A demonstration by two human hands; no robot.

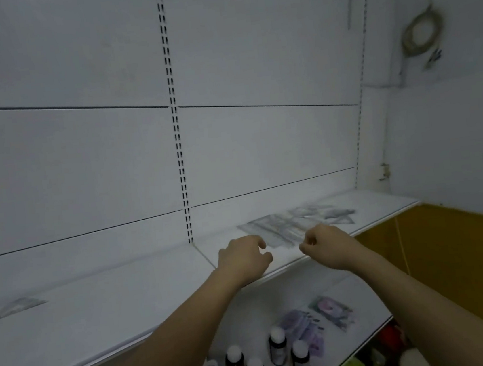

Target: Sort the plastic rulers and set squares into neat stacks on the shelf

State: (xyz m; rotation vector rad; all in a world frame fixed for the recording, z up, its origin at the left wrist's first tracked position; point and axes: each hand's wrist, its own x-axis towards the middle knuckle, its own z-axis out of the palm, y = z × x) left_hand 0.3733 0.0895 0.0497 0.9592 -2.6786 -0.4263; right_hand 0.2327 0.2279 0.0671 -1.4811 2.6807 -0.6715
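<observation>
We look up at a white shelf that runs from the lower left of the frame to the right of centre, its front edge a thin pale lip slanting upward to the right. Our left hand hovers over that edge near the centre, fingers loosely curled and slightly apart, holding nothing. Our right hand sits just beside it to the right, well clear of the left, fingers curled inward with thumb and forefinger close together; we cannot tell whether they pinch anything. Just beyond both hands, at centre right, lies a loose pile of clear plastic rulers and set squares, flat, glassy and overlapping, with a triangular set square at its right end. The pile lies flat on the shelf, between our hands and the back wall. A second clear piece lies alone at the far left, well apart, with bare shelf between. Behind rises a smooth white panel wall crossed by thin dark seams, with a slotted upright down the middle. At upper right a coil of cord hangs on a scuffed wall. Below the shelf, at the bottom centre, stand small dark bottles with rounded white caps, near flat purple packets on a lower shelf.
</observation>
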